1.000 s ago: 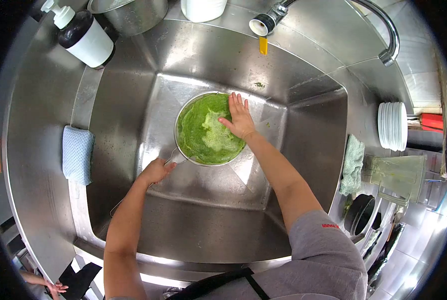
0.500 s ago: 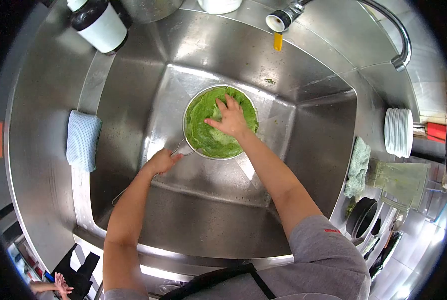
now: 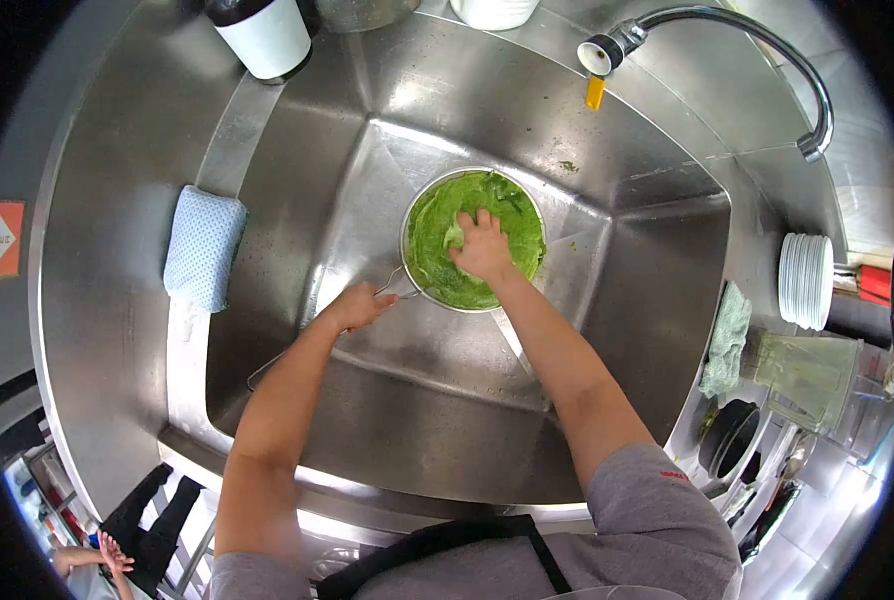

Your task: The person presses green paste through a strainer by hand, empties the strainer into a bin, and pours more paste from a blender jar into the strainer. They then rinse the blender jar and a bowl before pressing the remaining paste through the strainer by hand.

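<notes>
A round wire strainer (image 3: pixel 404 240) filled with wet, bright green pulp (image 3: pixel 437 215) is over the bottom of the steel sink. My left hand (image 3: pixel 360 306) is closed around its long wire handle (image 3: pixel 272 364), at the strainer's lower left. My right hand (image 3: pixel 484 248) presses into the middle of the pulp, palm down, with thumb and fingers apart and slightly bent; the fingertips partly sink into the green. A darker green clump (image 3: pixel 507 192) lies near the strainer's far rim. What is under the strainer is hidden.
A folded light-blue cloth (image 3: pixel 205 248) lies on the sink's left ledge. A tap (image 3: pixel 607 50) hangs over the far right corner. On the right are a green cloth (image 3: pixel 727 340), stacked white plates (image 3: pixel 805 282) and a clear container (image 3: pixel 809 385). Another person's hands (image 3: pixel 115 555) show at lower left.
My right hand has drawn its fingers in from a wider spread and shifted toward me in the pulp. My left hand keeps its hold on the handle. The whole view has shifted slightly.
</notes>
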Demonstrator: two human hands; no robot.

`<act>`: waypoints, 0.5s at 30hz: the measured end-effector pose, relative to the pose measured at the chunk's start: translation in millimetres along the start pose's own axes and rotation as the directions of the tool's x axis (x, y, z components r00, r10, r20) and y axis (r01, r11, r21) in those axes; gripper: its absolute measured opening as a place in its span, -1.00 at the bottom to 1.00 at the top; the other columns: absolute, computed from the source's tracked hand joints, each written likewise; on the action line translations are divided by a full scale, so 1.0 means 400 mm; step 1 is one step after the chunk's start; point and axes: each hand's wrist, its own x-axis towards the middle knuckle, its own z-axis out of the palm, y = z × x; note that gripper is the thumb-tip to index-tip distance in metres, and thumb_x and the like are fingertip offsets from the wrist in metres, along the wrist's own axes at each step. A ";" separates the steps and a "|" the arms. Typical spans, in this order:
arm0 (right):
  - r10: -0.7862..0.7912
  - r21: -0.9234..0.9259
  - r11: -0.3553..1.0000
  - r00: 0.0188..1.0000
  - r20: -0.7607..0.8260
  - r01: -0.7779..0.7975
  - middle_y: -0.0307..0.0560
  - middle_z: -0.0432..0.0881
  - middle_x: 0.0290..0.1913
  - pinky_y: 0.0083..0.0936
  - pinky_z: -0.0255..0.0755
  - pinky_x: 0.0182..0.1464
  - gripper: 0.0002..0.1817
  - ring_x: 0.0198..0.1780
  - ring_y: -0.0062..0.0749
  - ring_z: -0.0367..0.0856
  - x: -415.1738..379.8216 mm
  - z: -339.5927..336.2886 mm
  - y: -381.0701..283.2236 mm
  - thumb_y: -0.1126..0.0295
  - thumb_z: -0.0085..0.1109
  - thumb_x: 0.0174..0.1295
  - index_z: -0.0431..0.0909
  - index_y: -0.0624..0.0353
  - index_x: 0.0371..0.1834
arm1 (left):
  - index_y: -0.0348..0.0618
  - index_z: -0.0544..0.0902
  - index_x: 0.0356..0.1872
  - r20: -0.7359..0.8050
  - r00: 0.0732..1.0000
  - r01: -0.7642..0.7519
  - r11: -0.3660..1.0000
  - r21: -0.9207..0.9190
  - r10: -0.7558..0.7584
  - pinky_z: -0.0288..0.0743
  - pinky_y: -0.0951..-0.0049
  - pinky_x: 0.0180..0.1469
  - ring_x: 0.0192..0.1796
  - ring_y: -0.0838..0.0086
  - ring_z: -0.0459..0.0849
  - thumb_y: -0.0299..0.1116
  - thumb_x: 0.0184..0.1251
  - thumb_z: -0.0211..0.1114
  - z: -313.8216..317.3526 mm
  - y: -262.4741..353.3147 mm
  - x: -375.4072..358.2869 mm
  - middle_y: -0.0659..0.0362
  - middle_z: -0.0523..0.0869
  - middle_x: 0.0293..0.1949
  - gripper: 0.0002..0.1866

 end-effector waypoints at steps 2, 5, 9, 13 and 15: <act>-0.055 -0.082 0.995 0.994 0.092 0.063 0.01 0.22 0.04 -0.05 0.17 0.01 -0.41 0.11 -0.09 0.16 -0.014 -0.011 -0.005 0.19 0.18 -0.16 0.26 0.03 0.02 | -0.33 0.44 -0.74 -0.021 1.000 0.000 1.000 -0.015 0.000 0.33 0.31 -0.61 -0.77 0.31 0.45 0.10 0.12 0.00 -0.006 0.014 -0.012 0.07 0.40 -0.86 -0.40; -0.047 -0.115 0.992 0.995 0.091 0.057 0.09 0.21 0.06 -0.10 0.21 0.02 -0.39 0.10 -0.02 0.18 -0.028 -0.025 0.012 0.22 0.18 -0.17 0.24 0.03 0.04 | -0.37 0.47 -0.70 -0.034 0.999 0.001 0.999 0.055 0.001 0.38 0.26 -0.50 -0.70 0.23 0.50 0.12 0.12 -0.01 0.007 0.005 0.001 0.04 0.43 -0.84 -0.38; 0.016 -0.032 0.999 0.989 0.144 -0.011 0.10 0.24 0.05 -0.14 0.23 0.03 -0.44 0.09 -0.01 0.20 -0.030 -0.024 0.001 0.25 0.16 -0.14 0.27 0.03 0.01 | -0.41 0.53 -0.51 -0.073 0.997 -0.026 0.995 0.099 0.033 0.40 0.24 -0.26 -0.41 0.10 0.56 0.13 0.12 -0.03 0.007 0.018 -0.012 -0.12 0.55 -0.59 -0.38; 0.124 0.138 0.981 0.988 0.087 -0.136 0.05 0.24 0.02 -0.17 0.24 0.01 -0.50 0.08 -0.07 0.23 -0.005 -0.082 -0.008 0.23 0.13 -0.08 0.29 0.05 -0.02 | -0.42 0.51 -0.29 -0.023 1.000 0.016 0.998 0.065 -0.015 0.38 0.24 -0.13 -0.16 0.03 0.52 0.10 0.11 -0.01 0.002 0.016 -0.006 -0.21 0.54 -0.27 -0.39; 0.185 0.153 0.972 0.982 -0.045 -0.176 0.07 0.24 0.04 -0.17 0.23 0.03 -0.50 0.10 -0.07 0.22 0.033 -0.098 -0.010 0.22 0.11 -0.06 0.28 0.06 0.00 | -0.42 0.51 -0.28 0.003 0.999 0.041 0.999 0.030 -0.041 0.38 0.24 -0.13 -0.16 0.03 0.52 0.09 0.11 -0.01 0.002 0.014 -0.001 -0.21 0.54 -0.26 -0.40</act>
